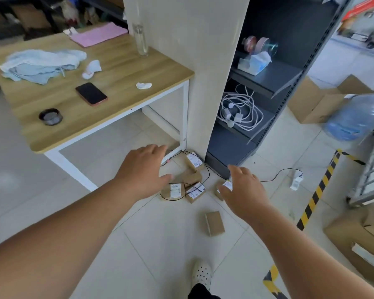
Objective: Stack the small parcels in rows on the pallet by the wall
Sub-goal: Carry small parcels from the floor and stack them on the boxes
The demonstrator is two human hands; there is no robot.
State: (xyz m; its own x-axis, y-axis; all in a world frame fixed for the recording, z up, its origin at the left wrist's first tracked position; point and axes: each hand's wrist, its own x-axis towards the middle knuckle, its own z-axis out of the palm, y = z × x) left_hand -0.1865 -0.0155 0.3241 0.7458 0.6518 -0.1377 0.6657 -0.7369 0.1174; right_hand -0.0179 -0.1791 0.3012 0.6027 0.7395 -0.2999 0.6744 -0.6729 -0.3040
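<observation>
Head view: both bare arms reach forward and down over a tiled floor.
Left hand point(144, 169): palm down, fingers loosely spread, holding nothing, above the parcels.
Right hand point(243, 188): fingers spread, holding nothing; it hides part of one labelled parcel point(225, 187), and whether it touches it I cannot tell.
Small parcels point(174, 190): brown boxes in a loose group on the floor at the foot of the pillar point(188, 72), some with the white label up.
Lone parcel point(214, 223): apart from the group, nearer to the person.
Black cable point(207, 171): runs over and around the group.
Table point(121, 98): left of the pillar, with a phone point(91, 93) and a blue cloth point(39, 65).
</observation>
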